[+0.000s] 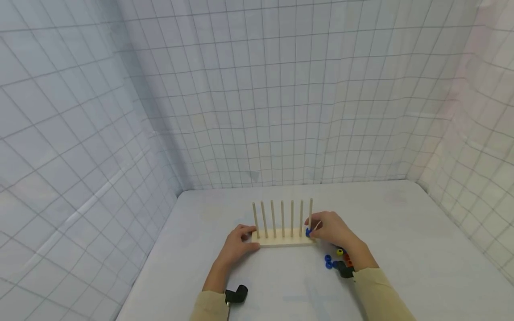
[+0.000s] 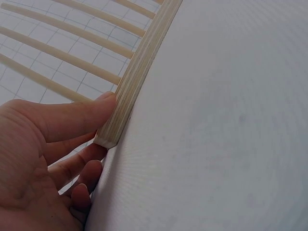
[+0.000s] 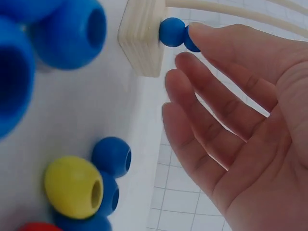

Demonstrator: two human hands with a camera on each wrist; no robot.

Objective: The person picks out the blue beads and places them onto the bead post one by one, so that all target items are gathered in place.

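Observation:
A pale wooden peg board [image 1: 281, 241] with a row of several upright pegs stands on the table. My left hand [image 1: 236, 244] grips its left end; in the left wrist view the thumb [image 2: 82, 118] presses the front edge and the other fingers lie behind. At the rightmost peg [image 1: 310, 214], my right hand [image 1: 331, 229] pinches a blue bead [image 3: 191, 42], partly hidden by the thumb. Another blue bead [image 3: 172, 32] sits lower on that peg, against the base. The remaining right fingers are spread loosely beside the board's end.
Loose beads lie right of the board, partly under my right forearm: blue beads [image 1: 328, 261], a yellow bead [image 1: 340, 252] and red beads [image 1: 348, 259]. Black wrist mounts [image 1: 237, 294] sit on both wrists. Grid-patterned white sheets [image 1: 281, 111] enclose the table at back and sides.

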